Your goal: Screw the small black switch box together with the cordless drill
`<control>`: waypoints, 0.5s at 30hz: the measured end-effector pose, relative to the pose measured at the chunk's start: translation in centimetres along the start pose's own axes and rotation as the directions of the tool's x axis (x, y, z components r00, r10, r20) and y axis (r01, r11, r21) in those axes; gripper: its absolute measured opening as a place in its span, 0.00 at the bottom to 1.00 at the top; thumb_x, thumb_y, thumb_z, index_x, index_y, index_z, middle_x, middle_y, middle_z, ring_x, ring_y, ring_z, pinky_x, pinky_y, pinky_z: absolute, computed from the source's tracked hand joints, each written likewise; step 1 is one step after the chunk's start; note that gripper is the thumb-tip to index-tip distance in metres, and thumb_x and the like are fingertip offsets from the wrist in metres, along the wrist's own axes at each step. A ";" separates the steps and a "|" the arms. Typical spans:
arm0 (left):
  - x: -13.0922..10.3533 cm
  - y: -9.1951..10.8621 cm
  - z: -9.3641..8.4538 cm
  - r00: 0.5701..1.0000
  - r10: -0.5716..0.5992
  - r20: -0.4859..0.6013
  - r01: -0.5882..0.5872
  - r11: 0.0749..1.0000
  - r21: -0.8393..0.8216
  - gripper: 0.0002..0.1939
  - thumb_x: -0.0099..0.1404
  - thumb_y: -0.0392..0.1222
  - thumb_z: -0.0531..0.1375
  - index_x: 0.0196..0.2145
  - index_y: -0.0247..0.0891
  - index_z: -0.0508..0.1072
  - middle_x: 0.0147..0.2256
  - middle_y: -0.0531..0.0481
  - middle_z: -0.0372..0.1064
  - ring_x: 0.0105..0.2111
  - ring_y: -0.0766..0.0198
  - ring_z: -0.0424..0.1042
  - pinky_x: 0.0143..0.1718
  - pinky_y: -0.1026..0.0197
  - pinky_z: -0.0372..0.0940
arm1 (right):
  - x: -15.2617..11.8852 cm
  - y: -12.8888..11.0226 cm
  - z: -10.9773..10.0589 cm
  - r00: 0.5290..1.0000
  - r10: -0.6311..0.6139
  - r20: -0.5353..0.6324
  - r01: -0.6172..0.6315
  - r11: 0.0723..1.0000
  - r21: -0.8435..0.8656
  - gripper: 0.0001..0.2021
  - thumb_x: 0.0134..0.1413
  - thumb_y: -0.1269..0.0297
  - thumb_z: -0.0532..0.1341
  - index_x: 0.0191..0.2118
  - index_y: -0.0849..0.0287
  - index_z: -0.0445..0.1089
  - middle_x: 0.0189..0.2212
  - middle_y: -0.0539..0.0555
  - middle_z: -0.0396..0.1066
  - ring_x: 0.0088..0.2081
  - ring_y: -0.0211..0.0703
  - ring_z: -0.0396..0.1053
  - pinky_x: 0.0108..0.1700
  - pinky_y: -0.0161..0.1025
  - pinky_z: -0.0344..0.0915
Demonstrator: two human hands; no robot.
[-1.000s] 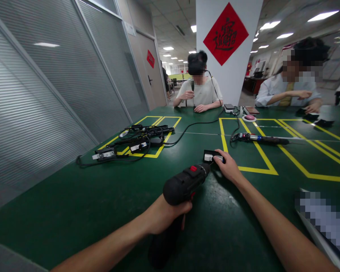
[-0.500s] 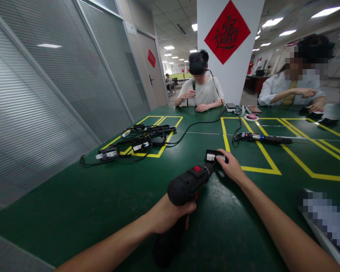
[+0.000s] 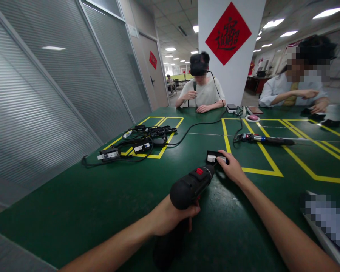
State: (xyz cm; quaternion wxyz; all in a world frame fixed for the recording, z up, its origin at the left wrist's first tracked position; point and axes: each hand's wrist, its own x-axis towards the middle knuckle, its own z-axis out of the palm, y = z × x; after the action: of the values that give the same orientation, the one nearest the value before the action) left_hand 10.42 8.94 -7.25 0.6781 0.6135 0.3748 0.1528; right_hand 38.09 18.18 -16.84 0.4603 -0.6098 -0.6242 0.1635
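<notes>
My left hand [image 3: 172, 217] is wrapped round the grip of a black cordless drill [image 3: 189, 187] that has a red switch on top. The drill's chuck points forward and right, at a small black box [image 3: 209, 154] with a white part inside. Between the thumb and fingers of my right hand [image 3: 229, 166] is the right end of that box, held on the green table [image 3: 124, 200]. Whether the drill's bit touches the box cannot be made out, since the chuck covers the spot.
Black devices with cables [image 3: 147, 138] lie in a yellow-taped area at left. At right lies a black rod-like tool [image 3: 269, 139] with a cable. A pink-topped round object [image 3: 253, 118] is farther back. Two people in headsets sit opposite, one holding a screwdriver [image 3: 194, 87]. A pixelated object [image 3: 325, 219] is at lower right.
Both hands, the drill and the box keep nearly the same places. The whole view has shifted slightly, moving everything a little right and down.
</notes>
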 end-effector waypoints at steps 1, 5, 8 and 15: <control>0.0 0.0 0.0 1.000 -0.003 0.001 0.003 1.000 0.005 0.12 0.58 0.40 0.61 0.40 0.34 0.68 0.35 0.50 0.69 0.21 0.71 0.67 0.24 0.64 0.65 | 0.0 0.0 0.0 1.000 -0.001 -0.002 0.001 1.000 0.002 0.23 0.58 0.53 0.56 0.55 0.59 0.67 0.51 0.60 0.68 0.51 0.50 0.67 0.56 0.45 0.60; -0.1 0.1 -0.2 1.000 -0.012 0.021 0.012 1.000 0.003 0.09 0.59 0.40 0.60 0.37 0.33 0.69 0.36 0.49 0.69 0.21 0.71 0.68 0.25 0.63 0.64 | -0.1 0.0 0.0 1.000 -0.003 -0.007 0.003 1.000 0.009 0.22 0.58 0.54 0.56 0.54 0.59 0.68 0.50 0.59 0.68 0.51 0.50 0.67 0.55 0.46 0.60; 0.0 0.0 -0.3 0.999 -0.013 0.042 0.014 1.000 -0.011 0.08 0.59 0.39 0.60 0.36 0.33 0.69 0.34 0.50 0.68 0.21 0.71 0.69 0.25 0.63 0.64 | 0.0 0.1 0.1 1.000 -0.005 -0.009 0.005 1.000 0.009 0.21 0.58 0.54 0.56 0.54 0.58 0.68 0.50 0.59 0.69 0.51 0.50 0.67 0.55 0.46 0.60; -0.2 0.2 -0.2 0.999 -0.030 0.021 0.030 1.000 0.005 0.10 0.59 0.41 0.61 0.38 0.36 0.66 0.27 0.55 0.64 0.21 0.69 0.67 0.25 0.64 0.62 | 0.1 0.2 0.2 1.000 -0.009 -0.018 0.009 1.000 0.005 0.22 0.57 0.54 0.56 0.53 0.59 0.68 0.50 0.59 0.69 0.51 0.50 0.66 0.56 0.46 0.59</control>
State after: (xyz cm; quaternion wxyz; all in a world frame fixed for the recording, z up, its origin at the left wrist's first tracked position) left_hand 10.20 9.04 -6.99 0.6829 0.6110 0.3769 0.1353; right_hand 38.10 18.35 -17.03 0.4681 -0.6071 -0.6224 0.1577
